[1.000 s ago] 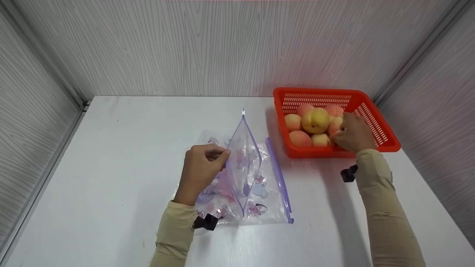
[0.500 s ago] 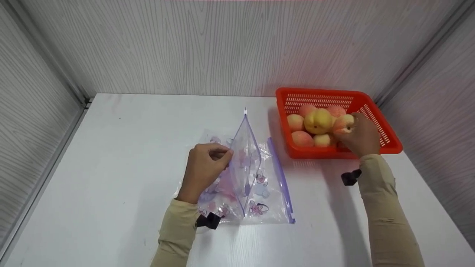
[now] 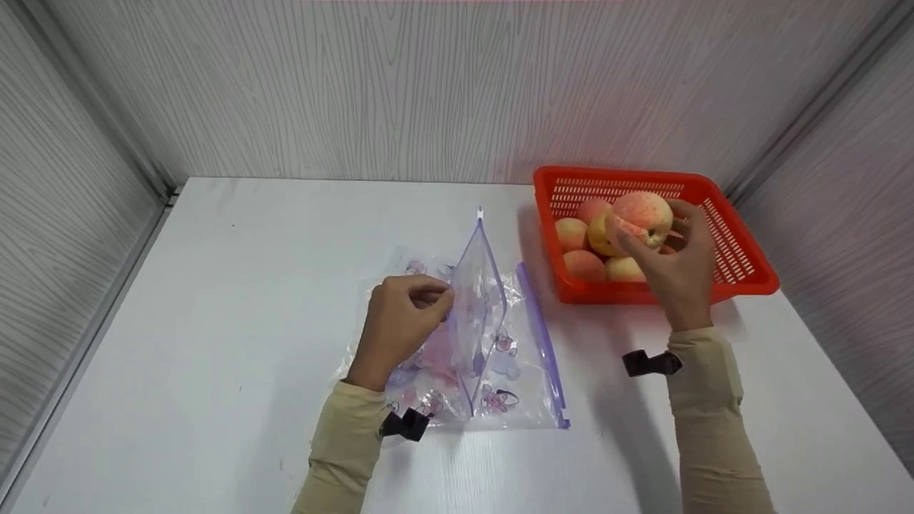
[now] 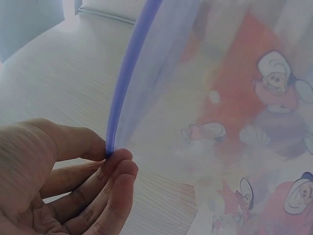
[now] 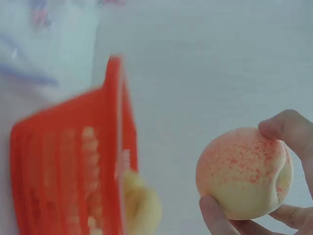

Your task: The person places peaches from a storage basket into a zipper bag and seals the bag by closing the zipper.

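Note:
My left hand [image 3: 401, 321] pinches the purple edge of a clear zip bag [image 3: 468, 293] printed with cartoon figures; the bag's mouth gapes. The pinch between thumb and fingertips also shows in the left wrist view, on the purple zip strip [image 4: 121, 93]. My right hand [image 3: 680, 268] grips a pink and yellow peach [image 3: 641, 210] just above the red basket [image 3: 759, 280]. Fingers and thumb span this peach [image 5: 242, 171] in the right wrist view. Several peaches lie in the basket, among them a yellower one [image 3: 600, 235], partly hidden behind the held peach.
Under the gaping bag, more printed clear plastic [image 3: 510, 385] lies flat, with a purple slider strip [image 3: 543, 343] along its right side. The white table [image 3: 214, 321] meets grained panels at the back and both sides. The basket stands near the right panel.
My right hand has lifted the peach from among the others and turned it, moving slightly left. My left hand keeps its pinch on the bag, shifting a little to the right in view.

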`<state>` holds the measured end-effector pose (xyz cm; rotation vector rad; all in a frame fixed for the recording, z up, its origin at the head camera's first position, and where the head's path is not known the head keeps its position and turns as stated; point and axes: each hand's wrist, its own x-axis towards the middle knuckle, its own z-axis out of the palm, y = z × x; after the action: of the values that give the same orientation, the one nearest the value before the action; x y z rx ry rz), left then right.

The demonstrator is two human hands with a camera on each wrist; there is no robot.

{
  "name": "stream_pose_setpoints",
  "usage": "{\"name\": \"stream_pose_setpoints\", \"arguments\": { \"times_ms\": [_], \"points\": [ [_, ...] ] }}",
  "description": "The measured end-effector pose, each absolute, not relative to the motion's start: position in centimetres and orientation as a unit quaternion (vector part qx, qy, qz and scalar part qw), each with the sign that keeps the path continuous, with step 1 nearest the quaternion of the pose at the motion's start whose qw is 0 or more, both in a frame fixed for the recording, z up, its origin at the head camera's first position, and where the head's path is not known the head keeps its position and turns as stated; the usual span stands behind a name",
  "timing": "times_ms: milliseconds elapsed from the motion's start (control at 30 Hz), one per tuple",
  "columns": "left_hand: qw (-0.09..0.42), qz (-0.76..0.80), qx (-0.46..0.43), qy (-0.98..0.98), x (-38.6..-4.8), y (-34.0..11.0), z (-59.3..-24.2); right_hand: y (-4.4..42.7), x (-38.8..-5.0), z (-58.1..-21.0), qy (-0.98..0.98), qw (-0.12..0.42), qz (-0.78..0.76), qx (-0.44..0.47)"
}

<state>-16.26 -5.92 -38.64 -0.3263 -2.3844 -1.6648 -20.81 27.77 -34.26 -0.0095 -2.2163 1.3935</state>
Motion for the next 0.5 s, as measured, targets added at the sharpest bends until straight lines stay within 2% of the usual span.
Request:
{"name": "stream_pose_setpoints", "arguments": {
  "times_ms": [267, 500],
  "points": [
    [0.1, -0.57, -0.106, -0.808, -16.0, -5.6, -38.6, 23.0, -18.9, -34.2, -0.707, 0.201, 0.668, 0.113],
    [0.092, -0.573, -0.119, -0.806, -15.7, -5.3, -38.7, 19.8, -16.9, -34.4, -0.637, 0.114, 0.752, 0.123]
  ]
}}
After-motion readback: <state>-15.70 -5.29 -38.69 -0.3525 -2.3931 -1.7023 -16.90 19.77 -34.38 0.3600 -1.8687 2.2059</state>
